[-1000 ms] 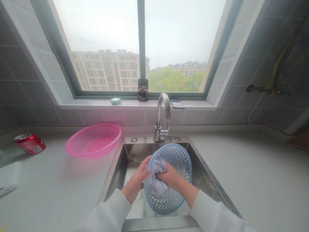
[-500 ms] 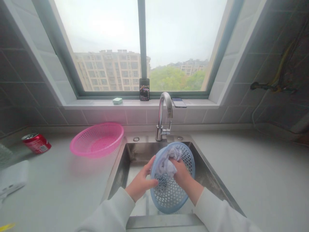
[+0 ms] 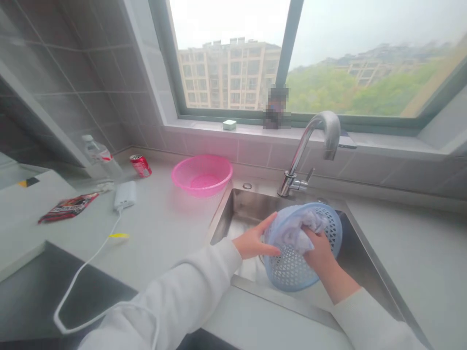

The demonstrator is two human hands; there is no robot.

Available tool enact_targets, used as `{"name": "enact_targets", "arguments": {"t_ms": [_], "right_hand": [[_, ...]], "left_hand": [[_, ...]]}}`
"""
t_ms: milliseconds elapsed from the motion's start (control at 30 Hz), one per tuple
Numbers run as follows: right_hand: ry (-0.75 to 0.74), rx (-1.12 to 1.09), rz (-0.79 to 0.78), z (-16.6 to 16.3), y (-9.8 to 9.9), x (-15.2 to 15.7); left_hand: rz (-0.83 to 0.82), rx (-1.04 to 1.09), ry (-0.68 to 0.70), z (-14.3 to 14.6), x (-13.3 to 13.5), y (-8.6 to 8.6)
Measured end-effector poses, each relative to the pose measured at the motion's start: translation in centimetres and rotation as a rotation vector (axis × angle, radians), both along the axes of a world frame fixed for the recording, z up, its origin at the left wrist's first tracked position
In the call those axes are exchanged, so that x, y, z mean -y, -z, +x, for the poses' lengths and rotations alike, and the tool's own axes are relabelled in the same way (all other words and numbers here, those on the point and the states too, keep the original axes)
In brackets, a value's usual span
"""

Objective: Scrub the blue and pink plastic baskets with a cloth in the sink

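Observation:
A pale blue perforated plastic basket [image 3: 292, 268] stands tilted in the stainless steel sink [image 3: 248, 206]. My left hand [image 3: 254, 242] grips its left rim, with the thumb above and the fingers stretched across the side. My right hand [image 3: 319, 250] is closed on a crumpled pale grey-blue cloth [image 3: 294, 233], pressing it against the inside of the basket. The cloth looks damp, and its lower part is hidden behind the hands and rim. White sleeves cover both forearms.
A chrome faucet [image 3: 310, 150] rises behind the sink. On the counter to the left are a pink basket [image 3: 202, 175], a red can [image 3: 140, 165], a plastic bottle [image 3: 100, 155], a white power bank [image 3: 126, 195] with a white cable [image 3: 87, 265], and a red packet [image 3: 69, 207].
The view has swung left and tilted, showing more of the left counter. My left hand has moved onto the basket's left rim, and the cloth has shifted toward the basket's upper right.

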State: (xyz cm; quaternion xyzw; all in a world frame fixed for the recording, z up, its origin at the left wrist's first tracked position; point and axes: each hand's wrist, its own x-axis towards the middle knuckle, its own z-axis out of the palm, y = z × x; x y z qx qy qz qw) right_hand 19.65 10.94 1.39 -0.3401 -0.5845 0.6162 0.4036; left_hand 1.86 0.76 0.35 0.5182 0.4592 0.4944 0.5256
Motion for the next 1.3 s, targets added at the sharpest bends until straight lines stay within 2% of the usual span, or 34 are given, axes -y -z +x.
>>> {"name": "enact_targets", "arguments": {"t_ms": [233, 333, 467, 667, 767, 933, 1067, 1133, 1233, 1300], "right_hand": [[-0.230, 0.105, -0.026, -0.4, 0.3, 0.9], [-0.160, 0.043, -0.060, -0.1, 0.7, 0.3], [-0.025, 0.006, -0.027, 0.1, 1.1, -0.2], [-0.211, 0.100, -0.010, -0.3, 1.3, 0.3], [-0.182, 0.044, -0.037, 0.1, 0.7, 0.4], [-0.014, -0.021, 0.029, 1.0, -0.5, 0.5], [-0.156, -0.036, -0.032, 0.8, -0.1, 1.0], [-0.239, -0.017, -0.012, 0.8, 0.5, 0.9], [-0.265, -0.014, 0.034, 1.4, 1.5, 0.3], [-0.258, -0.061, -0.034, 1.8, 2.1, -0.1]], "left_hand": [[0.054, -0.046, -0.043, 0.0, 0.2, -0.1], [0.069, -0.075, -0.055, 0.0, 0.2, -0.2], [0.075, -0.105, -0.038, 0.0, 0.2, -0.2], [0.050, -0.116, -0.070, 0.1, 0.2, 0.3], [0.030, -0.080, -0.073, 0.3, 0.3, 0.5], [-0.029, -0.087, -0.033, 0.9, 0.7, -0.2], [-0.055, -0.092, -0.034, 1.2, 0.9, -0.2], [-0.027, -0.129, -0.037, 1.2, 0.9, 0.0], [0.104, -0.235, -0.054, 1.3, 1.1, -0.3], [0.187, -0.256, -0.057, 1.6, 1.6, -0.9]]}}
